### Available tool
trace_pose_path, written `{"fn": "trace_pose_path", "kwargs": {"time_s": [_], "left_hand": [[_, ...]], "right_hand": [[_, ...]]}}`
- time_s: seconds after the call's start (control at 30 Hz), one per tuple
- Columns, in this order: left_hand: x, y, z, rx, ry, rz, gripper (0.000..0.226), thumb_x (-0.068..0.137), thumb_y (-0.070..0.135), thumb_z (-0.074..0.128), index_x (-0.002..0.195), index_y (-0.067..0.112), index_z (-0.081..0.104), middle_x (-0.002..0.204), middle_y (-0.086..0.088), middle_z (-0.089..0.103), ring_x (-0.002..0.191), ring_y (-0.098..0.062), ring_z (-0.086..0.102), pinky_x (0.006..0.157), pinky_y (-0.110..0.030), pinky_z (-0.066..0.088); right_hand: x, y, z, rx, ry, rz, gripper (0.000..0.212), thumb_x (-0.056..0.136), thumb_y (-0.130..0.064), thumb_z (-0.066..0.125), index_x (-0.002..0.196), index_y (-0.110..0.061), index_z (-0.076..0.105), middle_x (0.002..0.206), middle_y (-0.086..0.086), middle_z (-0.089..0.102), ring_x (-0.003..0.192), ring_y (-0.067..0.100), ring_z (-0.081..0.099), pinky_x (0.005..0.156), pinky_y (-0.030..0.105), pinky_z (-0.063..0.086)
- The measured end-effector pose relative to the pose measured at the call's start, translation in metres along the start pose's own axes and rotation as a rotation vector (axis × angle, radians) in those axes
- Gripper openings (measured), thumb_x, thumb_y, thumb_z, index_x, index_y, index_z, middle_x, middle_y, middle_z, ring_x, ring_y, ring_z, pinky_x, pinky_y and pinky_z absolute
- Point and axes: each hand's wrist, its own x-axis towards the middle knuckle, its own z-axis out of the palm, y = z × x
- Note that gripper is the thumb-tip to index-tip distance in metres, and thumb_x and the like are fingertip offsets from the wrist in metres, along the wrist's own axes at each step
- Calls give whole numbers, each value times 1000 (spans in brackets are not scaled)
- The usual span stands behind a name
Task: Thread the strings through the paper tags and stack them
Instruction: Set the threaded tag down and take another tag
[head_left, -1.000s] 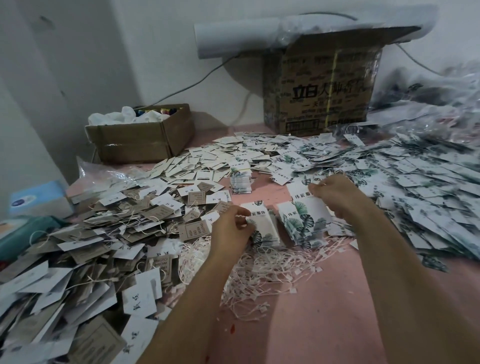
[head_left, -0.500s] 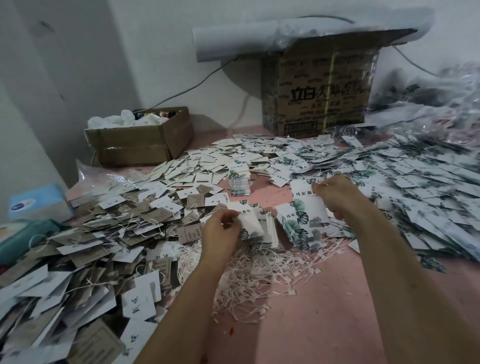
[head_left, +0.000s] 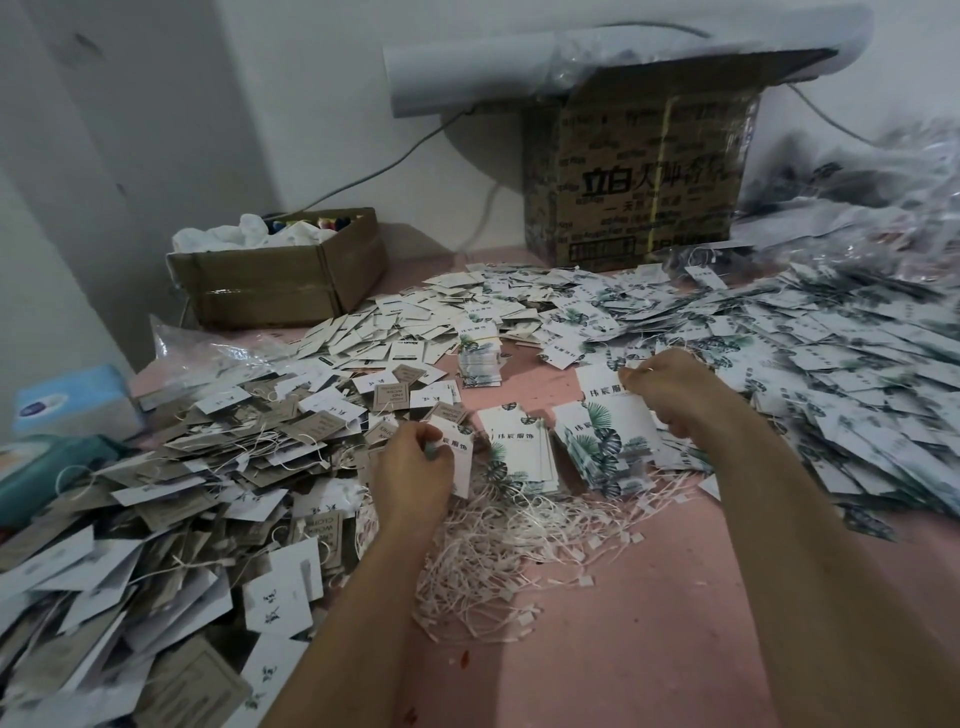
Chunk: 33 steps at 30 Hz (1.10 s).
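My left hand (head_left: 413, 470) grips a white leaf-print paper tag (head_left: 457, 457) just left of a short stack of the same tags (head_left: 519, 447). My right hand (head_left: 670, 387) is curled over another leaf-print tag (head_left: 602, 392) and pinches at its top edge; whether it holds a string I cannot tell. A second stack of leaf tags (head_left: 602, 447) lies below that hand. A tangle of white strings (head_left: 509, 540) spreads over the pink tabletop (head_left: 649, 623) in front of both stacks.
Threaded brown and white tags (head_left: 171, 499) pile up at the left. Loose leaf tags (head_left: 831, 374) cover the right. A banded bundle (head_left: 480, 358) stands mid-table. A small open box (head_left: 280, 275) and a tall carton (head_left: 634, 176) sit at the back. A blue tissue pack (head_left: 67, 400) lies far left.
My left hand has pulled one tag off the left stack and drawn it leftward and down. My right hand stays at the top of its tag, barely shifted.
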Motion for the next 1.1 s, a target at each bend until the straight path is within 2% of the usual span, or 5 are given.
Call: {"fn": "trace_pose_path", "kwargs": {"time_s": [0.17, 0.3, 0.53, 0.87, 1.1], "left_hand": [[-4, 4, 1, -134, -25, -37, 15, 90, 9, 58, 103, 17, 57, 90, 9, 56, 67, -18, 61, 63, -38, 56], [-8, 15, 3, -320, -54, -82, 18, 88, 14, 63, 100, 23, 53, 100, 3, 58, 85, -25, 65, 72, -46, 58], [-18, 21, 16, 2, -176, 122, 48, 79, 26, 74, 119, 14, 50, 108, 6, 47, 97, -13, 49, 86, -32, 46], [-16, 21, 15, -61, -141, 107, 47, 76, 12, 75, 118, 15, 53, 109, 4, 48, 98, -14, 49, 87, -35, 49], [-22, 30, 11, -518, -200, 41, 23, 87, 7, 63, 91, 29, 59, 100, 9, 57, 91, -13, 60, 65, -23, 55]], "right_hand": [[-2, 0, 0, -17, -9, -7, 20, 94, -22, 54, 82, -7, 48, 47, -2, 26, 31, 9, 25, 44, 21, 21], [-1, 0, 0, -22, -11, -7, 18, 94, -23, 53, 85, -8, 51, 47, -2, 26, 26, 7, 23, 42, 20, 21], [-1, 1, 0, -33, -5, -11, 19, 93, -23, 54, 81, -9, 50, 46, -2, 26, 31, 10, 24, 44, 21, 21], [-2, 0, 1, -39, -1, 2, 38, 93, -23, 54, 98, 14, 59, 49, 2, 33, 35, 12, 30, 45, 20, 21], [-8, -16, 6, 164, -156, -18, 21, 96, -23, 49, 84, -6, 55, 55, 0, 32, 44, 12, 25, 45, 24, 19]]}}
